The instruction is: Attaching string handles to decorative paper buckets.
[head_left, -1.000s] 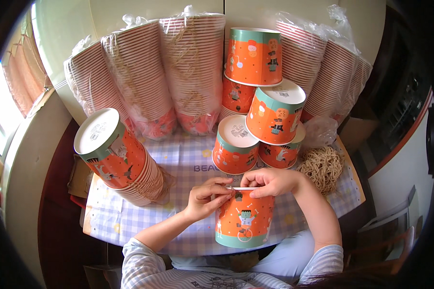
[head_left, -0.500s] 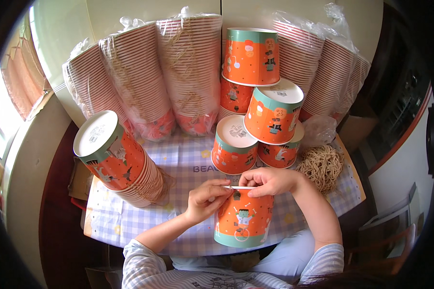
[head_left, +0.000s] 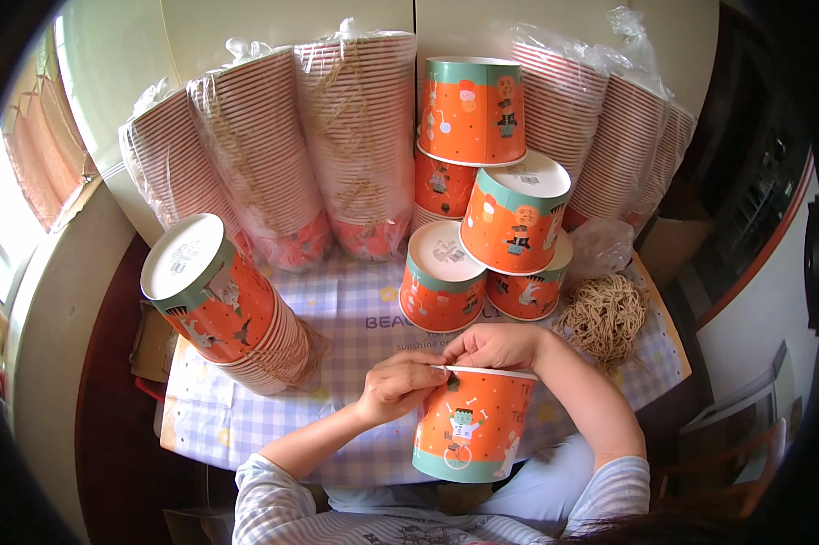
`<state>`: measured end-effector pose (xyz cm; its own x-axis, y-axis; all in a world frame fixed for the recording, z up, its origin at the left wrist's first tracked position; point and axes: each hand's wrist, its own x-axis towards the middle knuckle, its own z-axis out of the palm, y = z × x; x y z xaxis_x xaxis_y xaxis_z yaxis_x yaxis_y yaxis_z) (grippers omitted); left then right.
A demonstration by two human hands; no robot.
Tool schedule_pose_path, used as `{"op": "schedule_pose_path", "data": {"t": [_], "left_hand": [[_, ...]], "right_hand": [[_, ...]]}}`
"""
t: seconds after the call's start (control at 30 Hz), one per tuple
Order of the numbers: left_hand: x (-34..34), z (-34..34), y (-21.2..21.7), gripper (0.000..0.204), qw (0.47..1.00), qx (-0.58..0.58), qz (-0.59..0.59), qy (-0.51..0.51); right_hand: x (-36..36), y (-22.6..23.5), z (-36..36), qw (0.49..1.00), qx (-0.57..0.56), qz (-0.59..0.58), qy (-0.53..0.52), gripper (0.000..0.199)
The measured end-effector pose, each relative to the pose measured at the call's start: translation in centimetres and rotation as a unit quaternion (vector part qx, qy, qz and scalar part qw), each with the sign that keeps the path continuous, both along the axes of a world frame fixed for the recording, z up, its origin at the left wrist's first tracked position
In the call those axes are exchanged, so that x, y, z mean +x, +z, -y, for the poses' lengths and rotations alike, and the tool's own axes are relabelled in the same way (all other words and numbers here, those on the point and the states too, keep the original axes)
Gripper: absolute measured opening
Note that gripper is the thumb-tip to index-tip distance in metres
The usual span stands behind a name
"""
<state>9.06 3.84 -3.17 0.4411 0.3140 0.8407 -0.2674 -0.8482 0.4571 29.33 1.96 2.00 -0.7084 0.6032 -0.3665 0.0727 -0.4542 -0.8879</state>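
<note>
An orange paper bucket (head_left: 475,425) with a teal base band and cartoon figures is held above the table's near edge, over my lap, its white rim up. My left hand (head_left: 399,385) pinches that rim at the upper left, thumb and fingers closed on it. Across the bucket's mouth reaches my right hand (head_left: 498,345), its fingers curled together over the rim and close to the left fingertips. What lies between the right fingers is hidden. Right of the bucket, a tangled heap of beige cord (head_left: 604,318) rests on the table.
Upside-down paper buckets (head_left: 446,286) are piled beyond my hands. A tilted stack of buckets (head_left: 232,313) with cords hanging from it stands at the left. Tall plastic-wrapped bucket stacks (head_left: 360,136) line the back. A checked cloth (head_left: 246,427) covers the table.
The held bucket has shifted slightly right and down. My right hand has moved from gripping the near rim to curling over the mouth, closer to my left fingertips.
</note>
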Motion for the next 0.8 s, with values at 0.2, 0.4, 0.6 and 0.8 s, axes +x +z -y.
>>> {"op": "schedule_pose_path", "data": {"t": [0.2, 0.4, 0.6, 0.8], "left_hand": [[0.0, -0.1, -0.1, 0.02, 1.0, 0.006, -0.004, -0.011], [0.0, -0.2, -0.2, 0.021, 1.0, 0.004, -0.001, -0.013], [-0.2, -0.2, 0.1, 0.022, 1.0, -0.001, 0.002, -0.029], [0.1, -0.2, -1.2, 0.034, 0.996, -0.052, 0.063, -0.024]], "right_hand": [[0.0, -0.7, -0.2, 1.0, -0.008, 0.007, 0.016, 0.03], [-0.7, -0.6, -0.1, 1.0, -0.005, 0.006, -0.002, 0.026], [-0.7, -1.3, -0.2, 1.0, -0.01, -0.003, -0.015, 0.022], [-0.7, -0.4, 0.0, 0.998, -0.008, -0.038, -0.043, 0.011]]}}
